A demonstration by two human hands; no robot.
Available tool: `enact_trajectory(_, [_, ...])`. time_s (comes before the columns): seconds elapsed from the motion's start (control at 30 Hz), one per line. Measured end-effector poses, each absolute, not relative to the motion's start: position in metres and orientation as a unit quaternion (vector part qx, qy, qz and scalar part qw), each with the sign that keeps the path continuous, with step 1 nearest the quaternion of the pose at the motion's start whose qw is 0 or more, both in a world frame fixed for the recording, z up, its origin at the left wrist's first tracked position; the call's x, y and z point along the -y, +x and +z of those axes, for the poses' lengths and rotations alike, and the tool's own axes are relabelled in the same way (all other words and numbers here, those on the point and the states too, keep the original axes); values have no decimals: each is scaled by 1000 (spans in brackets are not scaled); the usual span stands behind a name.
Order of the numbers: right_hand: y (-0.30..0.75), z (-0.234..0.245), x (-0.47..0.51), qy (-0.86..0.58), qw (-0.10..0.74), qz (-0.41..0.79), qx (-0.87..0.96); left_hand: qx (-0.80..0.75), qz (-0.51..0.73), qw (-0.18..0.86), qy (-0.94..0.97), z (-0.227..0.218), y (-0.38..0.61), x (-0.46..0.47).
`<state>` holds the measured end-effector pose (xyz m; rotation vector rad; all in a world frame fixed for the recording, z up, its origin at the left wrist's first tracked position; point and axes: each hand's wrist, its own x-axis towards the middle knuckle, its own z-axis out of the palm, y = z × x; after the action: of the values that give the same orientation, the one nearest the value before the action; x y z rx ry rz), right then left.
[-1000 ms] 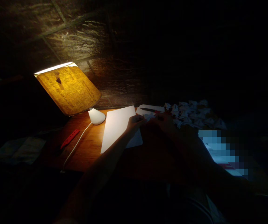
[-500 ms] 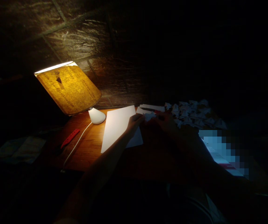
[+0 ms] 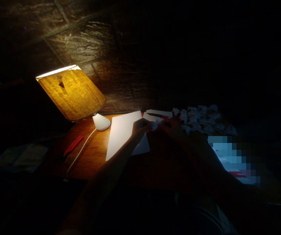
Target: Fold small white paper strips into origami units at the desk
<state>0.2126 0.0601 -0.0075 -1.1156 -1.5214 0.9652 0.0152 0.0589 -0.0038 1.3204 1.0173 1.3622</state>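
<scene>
The scene is very dark, lit only by a lamp. My left hand [image 3: 140, 128] is curled, pinching a small folded white paper piece [image 3: 156, 124] over the wooden table [image 3: 91, 153]. In shadow, my right hand [image 3: 172, 128] meets it from the right, fingers closed on the same paper piece. A white sheet of paper [image 3: 123, 133] lies flat under my left hand. A heap of several small folded white paper pieces [image 3: 201, 119] sits just beyond and to the right of my hands.
A tilted lamp with a yellow printed shade [image 3: 72, 93] and white base [image 3: 101, 122] stands at the left, its white cord [image 3: 79, 153] trailing forward. A red strip-like tool [image 3: 73, 145] lies beside the cord. More white sheets [image 3: 158, 113] lie behind my hands. A dark stone wall rises behind.
My hands have shifted only slightly while working the small paper piece between the fingers; everything else is still.
</scene>
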Motion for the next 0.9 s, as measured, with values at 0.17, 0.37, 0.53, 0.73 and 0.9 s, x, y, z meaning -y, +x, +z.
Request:
enact_trajectory(0.17, [214,-7,-61,-456,491,377,639,-405,550,497,535,-4,15,-58])
enact_trajectory(0.37, [207,-10,-61,-423,531,435,592,-399,580,519,485,-7,22,-57])
enact_trajectory(0.53, [205,-11,-60,-411,490,454,621,-403,575,542,462,-10,24,-57])
enact_trajectory(0.73, [207,-8,-60,-423,486,447,621,-405,553,560,466,-5,24,-54])
enact_trajectory(0.9, [209,-7,-59,-396,461,459,647,-411,563,554,455,-3,22,-56])
